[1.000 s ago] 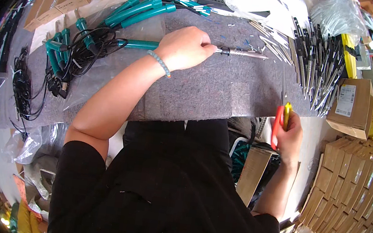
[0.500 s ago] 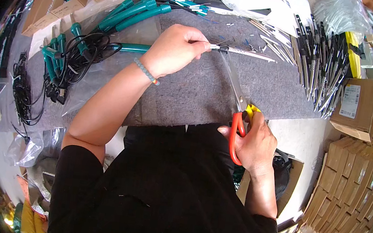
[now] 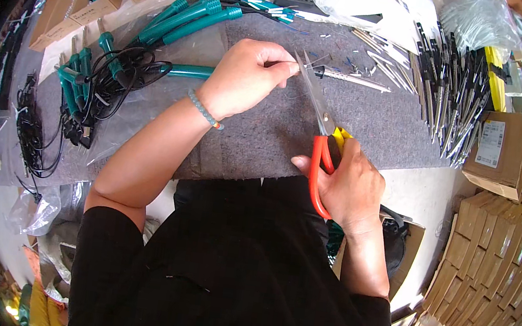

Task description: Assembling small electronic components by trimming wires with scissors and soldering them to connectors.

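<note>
My left hand is raised over the grey cloth with thumb and forefinger pinched on the fine wire end of a slim rod. That rod, pale and metallic with a black collar, points to the right beyond my fingertips. My right hand grips a pair of scissors with red and yellow handles. Their blades reach up to the wire between my left fingertips and the collar, tips slightly parted. Whether the blades touch the wire is too small to tell.
Green soldering-iron handles with black cords lie on the left of the cloth. Many dark-tipped metal rods are heaped at the right, near short white tubes. A small cardboard box stands beyond them, above stacked cartons.
The scissors have moved up and left, their blades now beside my left fingertips. The rod's black collar sits farther from my left fingers, with fine wire showing between.
</note>
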Demonstrator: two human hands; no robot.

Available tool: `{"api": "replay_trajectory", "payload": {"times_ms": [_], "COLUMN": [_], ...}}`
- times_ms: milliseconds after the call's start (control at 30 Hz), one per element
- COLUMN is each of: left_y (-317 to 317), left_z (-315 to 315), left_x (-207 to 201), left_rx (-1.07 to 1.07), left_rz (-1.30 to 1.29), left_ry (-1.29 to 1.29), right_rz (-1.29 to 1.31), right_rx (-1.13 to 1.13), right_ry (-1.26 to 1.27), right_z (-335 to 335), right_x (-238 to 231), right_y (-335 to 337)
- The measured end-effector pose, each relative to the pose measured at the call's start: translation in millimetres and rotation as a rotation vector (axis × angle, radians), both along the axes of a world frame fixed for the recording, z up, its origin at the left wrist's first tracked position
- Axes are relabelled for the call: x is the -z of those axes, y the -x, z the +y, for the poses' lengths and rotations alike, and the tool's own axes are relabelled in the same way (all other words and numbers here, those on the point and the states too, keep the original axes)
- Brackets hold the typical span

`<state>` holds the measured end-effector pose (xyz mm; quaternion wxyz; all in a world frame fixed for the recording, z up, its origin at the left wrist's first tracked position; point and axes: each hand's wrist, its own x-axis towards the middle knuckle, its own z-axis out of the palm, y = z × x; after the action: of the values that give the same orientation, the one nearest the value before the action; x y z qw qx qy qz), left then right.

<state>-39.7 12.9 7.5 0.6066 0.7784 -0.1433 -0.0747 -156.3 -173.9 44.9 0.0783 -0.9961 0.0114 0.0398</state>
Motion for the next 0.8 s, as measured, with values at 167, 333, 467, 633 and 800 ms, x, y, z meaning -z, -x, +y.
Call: {"api": "replay_trajectory", "payload": {"times_ms": [167,333,467,633,800], "left_y": [0,-1,0,-1,-1], "left_z": [-1,-2,-2,-4,-3], "left_x": [2,3,0,-2,-1], "left_rx": [-0.010,-0.018,-0.026,-0.021,-0.029], "left_rz": [-0.014,-0.004,0.017,0.020,0.024], "left_ry": [0.009,0.022,-0.039,-0.102,-0.143], "right_rz": [0.019,0.113,0.183,0.160,0.144], "right_rx": [0.016,0.044,0.063,0.062,0.089], "right_ry": [-0.021,-0.040,-0.089,-0.130,-0.155], "right_z": [10,15,15,9,-12], "right_x": [1,-8,-9,-2,11], "right_y": [-4,-7,-8,-7,-8]}}
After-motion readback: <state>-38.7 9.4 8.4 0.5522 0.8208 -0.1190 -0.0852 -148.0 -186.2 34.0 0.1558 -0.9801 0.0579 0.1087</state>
